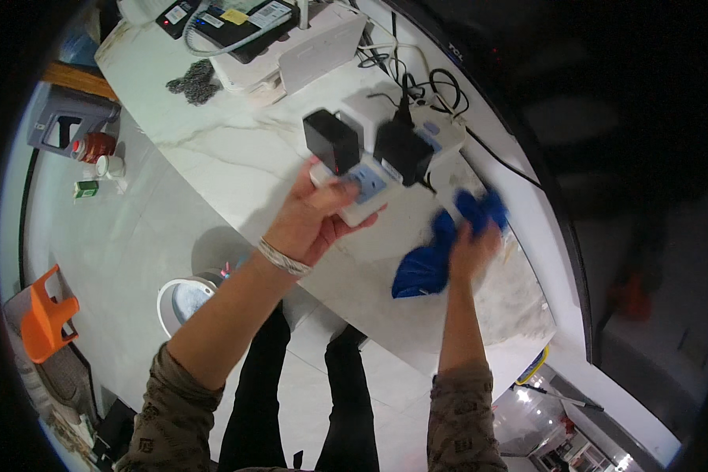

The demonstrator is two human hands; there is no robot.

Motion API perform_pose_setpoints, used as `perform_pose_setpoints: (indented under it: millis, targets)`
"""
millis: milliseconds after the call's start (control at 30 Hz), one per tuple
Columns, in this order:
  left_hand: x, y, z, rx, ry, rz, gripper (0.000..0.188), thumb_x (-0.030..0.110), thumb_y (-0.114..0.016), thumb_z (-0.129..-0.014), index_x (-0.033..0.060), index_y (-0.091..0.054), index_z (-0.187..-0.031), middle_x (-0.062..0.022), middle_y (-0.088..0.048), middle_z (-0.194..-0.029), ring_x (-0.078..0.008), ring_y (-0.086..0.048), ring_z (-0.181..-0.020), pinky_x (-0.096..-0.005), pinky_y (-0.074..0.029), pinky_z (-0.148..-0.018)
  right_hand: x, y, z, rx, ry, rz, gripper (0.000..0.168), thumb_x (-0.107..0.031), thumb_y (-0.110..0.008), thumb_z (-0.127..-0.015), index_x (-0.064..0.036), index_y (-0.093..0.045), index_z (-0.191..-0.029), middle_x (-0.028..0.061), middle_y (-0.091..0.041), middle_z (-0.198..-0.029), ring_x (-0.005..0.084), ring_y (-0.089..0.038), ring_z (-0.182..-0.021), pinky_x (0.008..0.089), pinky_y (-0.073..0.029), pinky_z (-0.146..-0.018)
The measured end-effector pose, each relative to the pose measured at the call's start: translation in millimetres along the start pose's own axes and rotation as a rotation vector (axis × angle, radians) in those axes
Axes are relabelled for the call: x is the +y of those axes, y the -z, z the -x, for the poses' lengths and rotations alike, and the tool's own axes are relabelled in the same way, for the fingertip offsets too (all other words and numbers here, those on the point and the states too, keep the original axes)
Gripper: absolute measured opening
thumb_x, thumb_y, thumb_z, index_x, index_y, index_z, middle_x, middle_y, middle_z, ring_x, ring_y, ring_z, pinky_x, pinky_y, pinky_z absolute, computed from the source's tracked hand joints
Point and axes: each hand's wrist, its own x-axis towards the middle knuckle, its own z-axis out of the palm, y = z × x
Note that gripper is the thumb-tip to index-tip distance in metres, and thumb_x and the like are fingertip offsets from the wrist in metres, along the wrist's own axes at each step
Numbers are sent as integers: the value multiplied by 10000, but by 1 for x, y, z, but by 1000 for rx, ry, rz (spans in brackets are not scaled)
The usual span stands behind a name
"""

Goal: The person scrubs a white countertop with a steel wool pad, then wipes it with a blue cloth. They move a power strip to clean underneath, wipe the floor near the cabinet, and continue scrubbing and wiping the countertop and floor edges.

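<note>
My left hand (330, 206) grips a white power strip (363, 206) with a pale blue socket face, raised above a marble-patterned cabinet top (230, 159). Two black power adapters are plugged into the strip: a boxy one (332, 141) at its left and another (404, 152) with a cable at its right. To the right, my right hand (475, 251) holds a blue cloth (422, 271), part of it bunched above the fingers and part hanging below. That hand is blurred, close to the wall side of the cabinet top.
Behind stand a white box (324, 53) and a black router (242, 26), with tangled cables (448, 88) beside them. A large TCL television (613, 177) borders the right. On the floor are a white bucket (186, 301), an orange child's chair (50, 318) and a red-capped jar (94, 147).
</note>
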Motion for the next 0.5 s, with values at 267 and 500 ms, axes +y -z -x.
perform_pose_setpoints:
  millis: [267, 500]
  targets:
    - [35, -14, -31, -190, -49, -185, 507, 163, -643, -800, 139, -410, -1249, -136, -547, -1151, -253, -618, -952, -359, -553, -799, -200, -93, -96, -246, 389, 82, 555, -374, -566, -824, -73, -459, -1279, 195, -335, -1380, 387, -282, -1274, 511, -210, -1054]
    - [29, -23, -18, -44, 84, -375, 658, 97, -662, -760, 156, -314, -1315, -113, -554, -1105, -220, -570, -1005, -371, -519, -810, -140, -58, -55, -207, 502, 120, 551, -366, -565, -815, -84, -458, -1275, 208, -370, -1346, 423, -320, -1239, 517, -258, -1033]
